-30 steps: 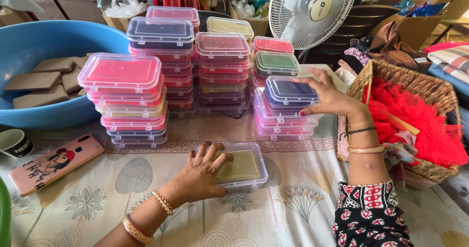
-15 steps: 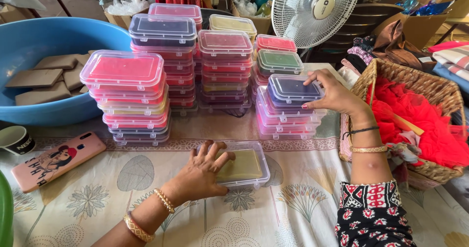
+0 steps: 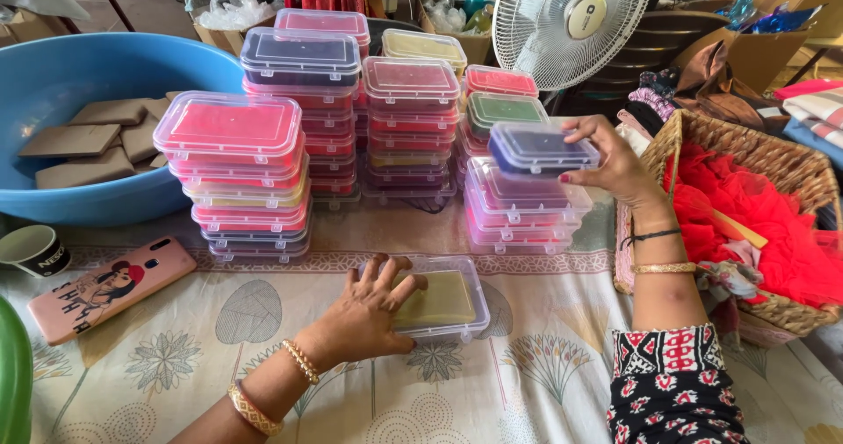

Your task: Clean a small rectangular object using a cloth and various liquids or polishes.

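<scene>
On cloth: left hand (image 3: 364,317) fingers spread on yellow box (image 3: 443,302) | right hand (image 3: 615,163) pinching dark box (image 3: 537,148)

A small home workshop for packing handmade goods. Stacks of lidded plastic boxes (image 3: 351,119) fill the centre of a cloth-covered table (image 3: 527,382); a blue tub (image 3: 79,84) of brown slabs sits at 10 o'clock, a fan (image 3: 571,22) at 1 o'clock, a wicker basket (image 3: 773,158) of red fabric at 3 o'clock.
</scene>
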